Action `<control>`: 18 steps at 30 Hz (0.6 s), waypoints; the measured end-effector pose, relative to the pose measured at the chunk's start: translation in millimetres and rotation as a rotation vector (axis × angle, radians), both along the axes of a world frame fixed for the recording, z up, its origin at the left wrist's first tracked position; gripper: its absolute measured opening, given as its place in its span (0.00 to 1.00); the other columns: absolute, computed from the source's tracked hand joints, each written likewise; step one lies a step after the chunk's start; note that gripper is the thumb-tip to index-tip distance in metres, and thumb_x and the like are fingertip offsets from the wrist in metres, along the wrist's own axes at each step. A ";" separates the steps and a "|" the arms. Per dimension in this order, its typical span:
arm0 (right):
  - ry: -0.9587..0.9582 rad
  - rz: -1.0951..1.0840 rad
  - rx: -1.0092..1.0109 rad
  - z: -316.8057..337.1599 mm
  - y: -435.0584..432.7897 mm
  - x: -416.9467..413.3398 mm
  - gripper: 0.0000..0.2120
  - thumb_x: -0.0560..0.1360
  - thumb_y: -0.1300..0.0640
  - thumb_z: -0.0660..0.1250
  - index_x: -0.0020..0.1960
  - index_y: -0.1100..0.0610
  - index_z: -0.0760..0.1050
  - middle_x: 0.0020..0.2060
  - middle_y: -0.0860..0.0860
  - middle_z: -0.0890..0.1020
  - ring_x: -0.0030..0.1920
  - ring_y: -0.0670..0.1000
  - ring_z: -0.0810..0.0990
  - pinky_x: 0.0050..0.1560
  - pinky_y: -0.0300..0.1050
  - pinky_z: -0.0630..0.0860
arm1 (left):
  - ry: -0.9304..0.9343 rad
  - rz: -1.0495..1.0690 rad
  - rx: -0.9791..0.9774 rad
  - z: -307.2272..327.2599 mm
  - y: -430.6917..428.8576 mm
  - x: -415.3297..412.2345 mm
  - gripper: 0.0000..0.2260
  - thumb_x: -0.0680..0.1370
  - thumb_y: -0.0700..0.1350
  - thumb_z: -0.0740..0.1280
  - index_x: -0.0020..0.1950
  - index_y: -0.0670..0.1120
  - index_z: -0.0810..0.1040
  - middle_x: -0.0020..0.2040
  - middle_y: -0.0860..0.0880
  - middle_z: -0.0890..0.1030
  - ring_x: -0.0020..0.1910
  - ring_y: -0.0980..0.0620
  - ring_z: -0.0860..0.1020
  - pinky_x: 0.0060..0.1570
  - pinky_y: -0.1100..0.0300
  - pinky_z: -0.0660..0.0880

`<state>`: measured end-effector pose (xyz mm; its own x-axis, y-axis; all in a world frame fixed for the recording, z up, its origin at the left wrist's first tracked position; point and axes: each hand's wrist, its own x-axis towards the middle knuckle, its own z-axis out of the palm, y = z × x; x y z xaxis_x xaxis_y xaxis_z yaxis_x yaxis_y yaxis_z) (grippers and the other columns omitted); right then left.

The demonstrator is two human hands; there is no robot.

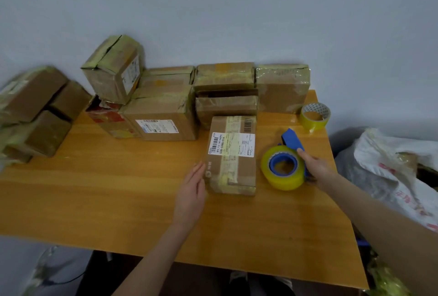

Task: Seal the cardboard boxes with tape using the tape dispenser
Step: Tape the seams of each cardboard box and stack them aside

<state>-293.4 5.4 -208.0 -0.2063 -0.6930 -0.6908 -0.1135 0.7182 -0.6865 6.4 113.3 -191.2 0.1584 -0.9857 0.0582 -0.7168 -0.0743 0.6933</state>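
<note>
At the centre of the worktop a taped box is seen, its label reading "538-5386-014". Just right of it, the dispenser is gripped by the right hand, fingers curled round it; the left hand is laid, fingers straight and together, against the box's left side.

- A small brown cardboard box lies on the orange wooden table.
- A blue plastic tape dispenser: just beside it, at 3 o'clock.
- A yellowish tape roll: at 1 o'clock.
- Stacked taped cardboard boxes: behind, around 11 o'clock.
</note>
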 end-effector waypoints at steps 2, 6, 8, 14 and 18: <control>0.167 0.128 -0.042 3.2 1.5 0.0 0.23 0.78 0.42 0.64 0.59 0.61 0.76 0.43 0.56 0.76 0.47 0.60 0.77 0.51 0.57 0.75 | 0.007 0.034 -0.011 1.7 2.0 6.7 0.17 0.82 0.39 0.58 0.71 0.47 0.68 0.71 0.52 0.68 0.73 0.52 0.65 0.72 0.56 0.62; 0.682 0.531 -0.403 24.7 18.3 29.3 0.24 0.81 0.50 0.60 0.73 0.59 0.65 0.70 0.57 0.69 0.67 0.57 0.71 0.60 0.52 0.72 | -0.141 -0.061 -0.055 1.9 4.7 0.6 0.20 0.81 0.42 0.59 0.72 0.52 0.62 0.71 0.55 0.63 0.71 0.56 0.62 0.69 0.57 0.61; 0.734 0.737 -0.625 26.9 48.1 67.9 0.24 0.82 0.52 0.58 0.77 0.53 0.60 0.76 0.49 0.59 0.76 0.51 0.59 0.70 0.50 0.65 | -0.287 -0.222 -0.057 -3.6 7.8 -10.9 0.20 0.80 0.45 0.56 0.73 0.50 0.62 0.72 0.53 0.65 0.70 0.55 0.64 0.68 0.53 0.64; 0.904 1.148 -0.671 -12.5 97.8 122.0 0.32 0.75 0.42 0.51 0.72 0.60 0.67 0.70 0.56 0.71 0.71 0.54 0.67 0.73 0.50 0.56 | -0.592 -0.454 0.069 -30.4 3.4 -23.5 0.30 0.76 0.50 0.60 0.76 0.43 0.58 0.76 0.45 0.59 0.75 0.48 0.59 0.74 0.47 0.57; 0.930 1.102 -0.684 -13.1 103.4 125.1 0.33 0.76 0.40 0.51 0.74 0.60 0.62 0.74 0.56 0.64 0.74 0.56 0.62 0.74 0.51 0.59 | -0.482 -0.268 0.204 -32.2 2.5 -14.4 0.32 0.82 0.53 0.55 0.77 0.44 0.39 0.76 0.48 0.37 0.76 0.51 0.38 0.76 0.53 0.47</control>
